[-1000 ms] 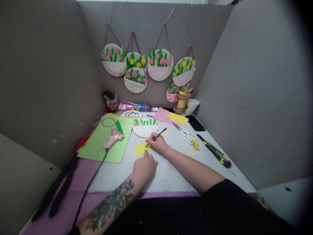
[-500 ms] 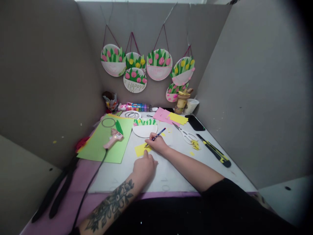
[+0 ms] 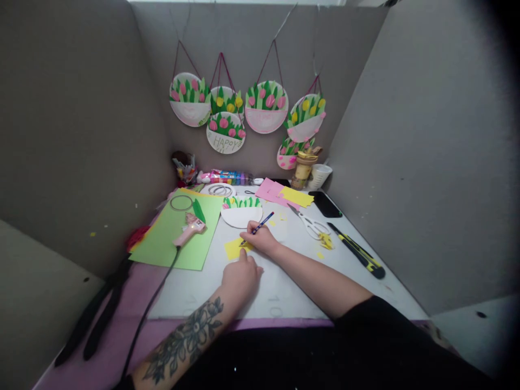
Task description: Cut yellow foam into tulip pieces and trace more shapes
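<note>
In the head view, my right hand (image 3: 260, 238) is closed around a dark blue pencil (image 3: 263, 222) with a red end. The pencil's tip meets a small piece of yellow paper (image 3: 232, 249) on the white table surface. My left hand (image 3: 241, 276) lies just in front of this paper, index finger stretched onto its lower edge and thumb apart; the other fingers are partly hidden. Behind the paper sits a half-round paper plate pocket (image 3: 241, 218) with green paper leaves and small pink and yellow flowers.
On the left, a pink hot glue gun (image 3: 189, 230) with a black cord rests on green paper (image 3: 164, 252). To the right lie white scissors (image 3: 311, 223), a yellow-black box cutter (image 3: 357, 252) and a black phone (image 3: 326, 204). Pink paper (image 3: 268, 191) and several hanging plates (image 3: 267, 121) are at the back.
The view has shifted very slightly. Both hands keep their places, with the pencil tip still on the yellow paper.
</note>
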`<state>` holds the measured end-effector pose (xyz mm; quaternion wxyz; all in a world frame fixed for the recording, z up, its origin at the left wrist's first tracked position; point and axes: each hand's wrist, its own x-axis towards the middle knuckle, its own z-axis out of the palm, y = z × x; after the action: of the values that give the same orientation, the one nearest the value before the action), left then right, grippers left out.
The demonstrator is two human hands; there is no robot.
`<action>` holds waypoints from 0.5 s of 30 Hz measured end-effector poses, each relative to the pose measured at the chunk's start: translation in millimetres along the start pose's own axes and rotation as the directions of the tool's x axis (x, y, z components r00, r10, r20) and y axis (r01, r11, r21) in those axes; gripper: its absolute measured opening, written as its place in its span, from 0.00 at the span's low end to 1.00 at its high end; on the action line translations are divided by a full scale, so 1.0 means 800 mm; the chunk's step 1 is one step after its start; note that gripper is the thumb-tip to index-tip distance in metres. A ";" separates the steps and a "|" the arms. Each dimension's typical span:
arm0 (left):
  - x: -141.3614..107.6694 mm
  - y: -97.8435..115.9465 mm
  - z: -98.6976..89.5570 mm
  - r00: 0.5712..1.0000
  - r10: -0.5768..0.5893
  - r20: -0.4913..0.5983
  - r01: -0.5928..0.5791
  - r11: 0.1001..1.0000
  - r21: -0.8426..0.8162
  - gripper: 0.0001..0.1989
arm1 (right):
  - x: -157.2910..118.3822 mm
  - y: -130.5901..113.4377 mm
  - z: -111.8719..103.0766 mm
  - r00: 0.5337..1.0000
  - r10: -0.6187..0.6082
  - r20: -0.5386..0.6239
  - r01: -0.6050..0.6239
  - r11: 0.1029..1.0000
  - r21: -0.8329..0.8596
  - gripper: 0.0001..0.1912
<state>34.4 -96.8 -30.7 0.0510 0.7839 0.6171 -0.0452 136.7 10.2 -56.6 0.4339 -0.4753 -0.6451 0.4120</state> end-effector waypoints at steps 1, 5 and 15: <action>0.000 0.000 -0.001 1.000 -0.001 0.010 0.001 1.000 -0.003 0.22 | 0.000 0.000 0.000 1.000 -0.002 0.001 0.002 1.000 0.000 0.12; -0.002 0.000 -0.006 1.000 0.001 0.027 -0.001 1.000 -0.014 0.22 | 0.001 0.002 0.001 1.000 0.001 -0.031 -0.001 1.000 0.006 0.12; -0.001 0.001 -0.004 1.000 -0.009 0.010 0.009 1.000 -0.019 0.21 | 0.001 0.003 0.001 0.997 0.012 -0.074 -0.013 1.000 -0.020 0.11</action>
<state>34.6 -97.5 -27.0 0.0613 0.7805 0.6206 -0.0436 136.7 11.4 -58.9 0.4498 -0.4986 -0.6300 0.3902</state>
